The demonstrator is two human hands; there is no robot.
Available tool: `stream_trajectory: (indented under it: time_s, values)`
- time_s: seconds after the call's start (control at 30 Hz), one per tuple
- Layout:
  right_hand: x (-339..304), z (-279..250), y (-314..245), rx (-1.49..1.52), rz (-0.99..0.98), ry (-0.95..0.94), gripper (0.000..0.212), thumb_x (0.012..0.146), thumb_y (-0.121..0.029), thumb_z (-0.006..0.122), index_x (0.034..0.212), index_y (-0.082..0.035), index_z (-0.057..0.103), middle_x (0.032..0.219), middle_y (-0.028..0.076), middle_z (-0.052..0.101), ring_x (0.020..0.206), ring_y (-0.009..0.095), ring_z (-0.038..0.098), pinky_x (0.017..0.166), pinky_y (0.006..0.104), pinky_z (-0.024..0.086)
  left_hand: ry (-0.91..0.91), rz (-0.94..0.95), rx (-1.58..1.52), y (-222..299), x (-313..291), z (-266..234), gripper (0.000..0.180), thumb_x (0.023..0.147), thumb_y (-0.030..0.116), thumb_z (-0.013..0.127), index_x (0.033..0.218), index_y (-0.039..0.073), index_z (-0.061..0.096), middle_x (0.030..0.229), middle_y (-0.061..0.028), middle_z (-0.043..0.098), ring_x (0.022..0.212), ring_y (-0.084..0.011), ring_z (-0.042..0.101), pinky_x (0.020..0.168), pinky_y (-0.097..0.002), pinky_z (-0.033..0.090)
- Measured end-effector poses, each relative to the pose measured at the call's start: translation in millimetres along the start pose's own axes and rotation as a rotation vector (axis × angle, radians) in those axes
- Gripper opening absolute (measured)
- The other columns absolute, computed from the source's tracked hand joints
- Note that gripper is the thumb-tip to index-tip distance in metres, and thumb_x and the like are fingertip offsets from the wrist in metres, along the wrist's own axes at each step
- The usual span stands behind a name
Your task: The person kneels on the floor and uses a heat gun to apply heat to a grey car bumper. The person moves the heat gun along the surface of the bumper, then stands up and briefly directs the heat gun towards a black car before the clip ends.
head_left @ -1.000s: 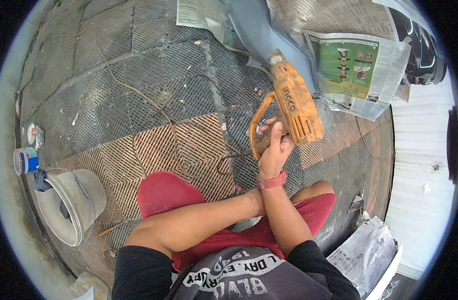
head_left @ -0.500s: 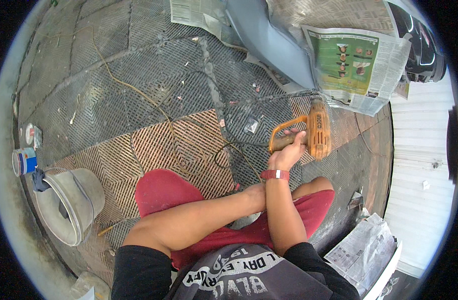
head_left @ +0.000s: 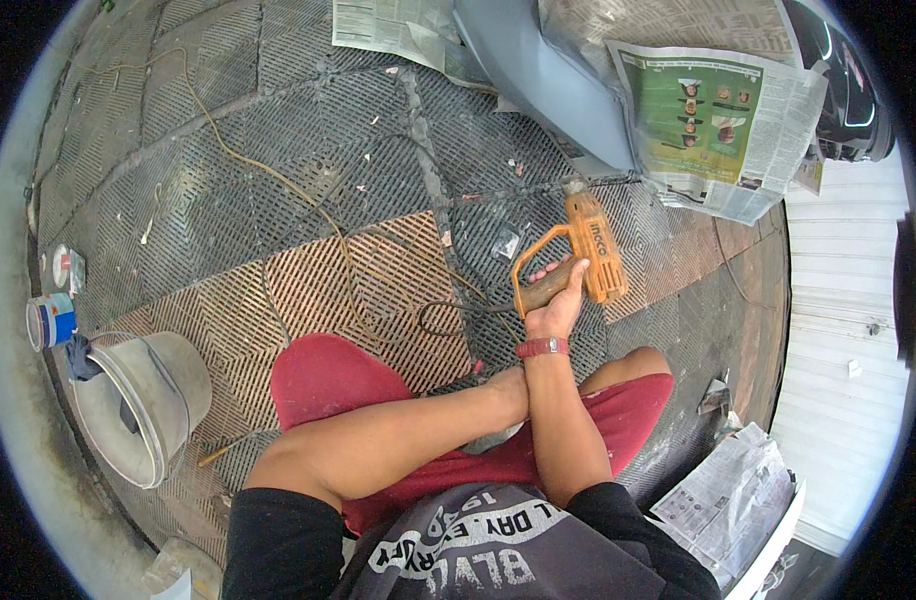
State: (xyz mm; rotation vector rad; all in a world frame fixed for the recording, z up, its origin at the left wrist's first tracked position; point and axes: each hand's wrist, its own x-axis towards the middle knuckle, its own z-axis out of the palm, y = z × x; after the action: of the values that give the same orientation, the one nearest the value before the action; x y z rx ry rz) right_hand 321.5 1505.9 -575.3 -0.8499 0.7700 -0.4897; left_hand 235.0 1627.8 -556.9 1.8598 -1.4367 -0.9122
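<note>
My right hand [head_left: 558,298], with a red watch on its wrist, is wrapped round the handle of an orange heat gun [head_left: 600,262]. The nozzle points away from me, a little left of a grey-blue panel [head_left: 558,90]. Green-printed newspaper [head_left: 683,125] covers the area beside that panel. From the handle a black cord [head_left: 440,308] loops over the floor. My left hand [head_left: 513,393] rests against my right forearm, its fingers hidden behind it.
At left stand a whitish bucket [head_left: 183,385] with a dark cloth on its rim and a blue-and-white can [head_left: 53,322]. A yellow cord [head_left: 268,168] snakes over the slatted floor mats [head_left: 328,290]. Newspaper [head_left: 733,495] lies at lower right, near a white ribbed wall [head_left: 843,300].
My right hand has swung the heat gun left, away from the panel's lower tip, and the gun now tilts left at its nozzle. My left arm stays almost still.
</note>
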Motion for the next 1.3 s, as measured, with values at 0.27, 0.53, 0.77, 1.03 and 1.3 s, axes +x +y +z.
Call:
stream_trajectory:
  time_s: [0.27,0.53,0.77,1.03,1.3]
  values:
    - [17.9,-1.6,9.0,0.039,-0.156,0.102,0.027,0.107,-0.034,0.071,0.112,-0.010,0.060,0.097,0.004,0.063,0.091,0.020,0.060,0.088,0.0381,0.054,-0.167,-0.170,0.100,6.5,1.2,-13.6,0.033,0.098,0.014,0.062,0.128,0.013,0.077,0.133,-0.0102,0.076,0.118,-0.0256,0.074,0.098,-0.0396,0.059]
    - [10.3,23.1,38.0,-0.189,-0.067,-0.173,0.019,0.105,-0.013,0.073,0.119,-0.006,0.062,0.100,0.004,0.065,0.093,0.019,0.063,0.096,0.0383,0.053,0.023,-0.010,-0.002,-19.2,6.9,18.9,0.038,0.103,0.020,0.053,0.133,0.007,0.071,0.138,-0.0216,0.070,0.125,-0.0354,0.068,0.107,-0.0443,0.053]
    - [2.3,52.1,56.2,-0.264,-0.017,-0.234,0.030,0.100,-0.007,0.077,0.127,-0.005,0.064,0.110,0.003,0.069,0.103,0.016,0.065,0.097,0.0347,0.053,0.079,-0.177,-0.222,3.6,-23.6,-31.6,0.044,0.108,0.026,0.050,0.146,0.008,0.063,0.151,-0.0201,0.062,0.140,-0.0354,0.057,0.118,-0.0448,0.045]
    - [18.4,24.2,54.0,-0.111,-0.020,-0.080,0.020,0.099,-0.006,0.077,0.117,-0.006,0.067,0.102,0.002,0.070,0.095,0.017,0.065,0.091,0.0341,0.055,-0.076,-0.232,-0.099,2.4,-13.7,-27.1,0.044,0.107,0.018,0.046,0.148,0.015,0.064,0.154,-0.0073,0.063,0.138,-0.0236,0.062,0.110,-0.0386,0.051]
    - [39.2,-8.1,19.8,0.098,-0.087,0.172,0.014,0.099,-0.010,0.076,0.109,-0.009,0.066,0.090,0.001,0.064,0.087,0.017,0.060,0.090,0.0363,0.051,-0.378,-0.087,0.293,9.2,-2.2,-50.6,0.038,0.097,0.018,0.065,0.132,0.004,0.072,0.124,-0.0188,0.077,0.117,-0.0364,0.072,0.103,-0.0478,0.055]
